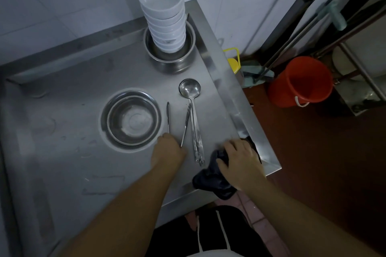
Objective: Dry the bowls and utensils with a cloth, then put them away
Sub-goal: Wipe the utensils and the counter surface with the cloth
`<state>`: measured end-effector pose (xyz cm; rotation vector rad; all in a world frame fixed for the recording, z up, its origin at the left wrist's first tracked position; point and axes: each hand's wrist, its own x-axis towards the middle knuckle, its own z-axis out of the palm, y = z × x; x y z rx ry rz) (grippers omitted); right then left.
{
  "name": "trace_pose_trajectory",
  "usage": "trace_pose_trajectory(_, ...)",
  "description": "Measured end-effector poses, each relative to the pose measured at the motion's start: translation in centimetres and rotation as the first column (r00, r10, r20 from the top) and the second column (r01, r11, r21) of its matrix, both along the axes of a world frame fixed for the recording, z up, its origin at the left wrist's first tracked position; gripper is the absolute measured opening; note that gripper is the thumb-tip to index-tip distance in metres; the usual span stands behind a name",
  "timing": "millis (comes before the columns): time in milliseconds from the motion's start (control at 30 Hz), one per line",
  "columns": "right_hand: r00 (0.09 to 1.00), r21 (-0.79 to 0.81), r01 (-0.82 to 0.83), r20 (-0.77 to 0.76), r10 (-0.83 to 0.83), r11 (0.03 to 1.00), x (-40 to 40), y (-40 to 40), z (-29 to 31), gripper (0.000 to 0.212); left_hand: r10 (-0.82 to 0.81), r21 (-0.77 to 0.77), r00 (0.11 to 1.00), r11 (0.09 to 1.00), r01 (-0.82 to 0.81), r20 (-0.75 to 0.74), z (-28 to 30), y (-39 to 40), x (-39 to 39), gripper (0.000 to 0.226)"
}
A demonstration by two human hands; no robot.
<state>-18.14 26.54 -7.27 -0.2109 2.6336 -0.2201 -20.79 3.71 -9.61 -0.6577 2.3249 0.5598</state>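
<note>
Bowls (165, 16): tall white stack in a steel pot by the wall; a knock could topple it.
Cloth (213, 175): my right hand (240, 158) presses it at the table (62, 131) corner, half overhanging; could slide off.
Utensils (195, 123): my left hand (169, 148) curls over two thin handles; wet steel may slip.
Writing: none legible.

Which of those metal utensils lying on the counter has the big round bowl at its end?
The ladle, rightmost of the utensils: its round scoop points toward the stacked white bowls. The others are thin and narrow.
</note>
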Motion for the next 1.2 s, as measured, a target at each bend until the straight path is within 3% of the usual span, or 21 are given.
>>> trace_pose_trajectory(100,0.99,0.06,-0.015,0.144,0.006,0.998,0.4,-0.1,-0.9,0.083,-0.003,-0.001,1.0,1.0,0.003,0.001,0.0,0.4,-0.1,0.057)
trace_pose_trajectory(200,0.971,0.11,-0.051,0.237,0.024,0.993,1.3,-0.4,-2.0,0.1,-0.001,0.002,1.0,1.0,0.001,0.019,0.5,-0.1,0.6,0.059)
trace_pose_trajectory(433,0.968,0.195,-0.119,0.242,0.07,0.973,4.8,-0.8,-2.7,0.087,0.053,-0.053,0.998,0.997,-0.051,0.033,2.6,-4.9,5.8,0.043)
trace_pose_trajectory(700,0.97,0.183,-0.129,0.228,0.086,0.975,8.0,-3.7,-2.4,0.074,0.061,-0.086,0.998,0.994,-0.062,-0.014,3.3,-11.0,12.9,0.043)
trace_pose_trajectory(967,0.969,0.163,-0.102,0.238,0.061,0.981,13.8,-15.6,-2.3,0.067,0.08,-0.046,0.992,0.995,-0.085,-0.102,3.6,-19.7,19.0,0.043)
trace_pose_trajectory(1200,0.981,0.143,-0.052,0.191,0.024,0.988,20.0,-28.4,-3.4,0.08,0.008,-0.135,0.982,0.99,-0.034,-0.189,4.3,-28.5,25.1,0.048)
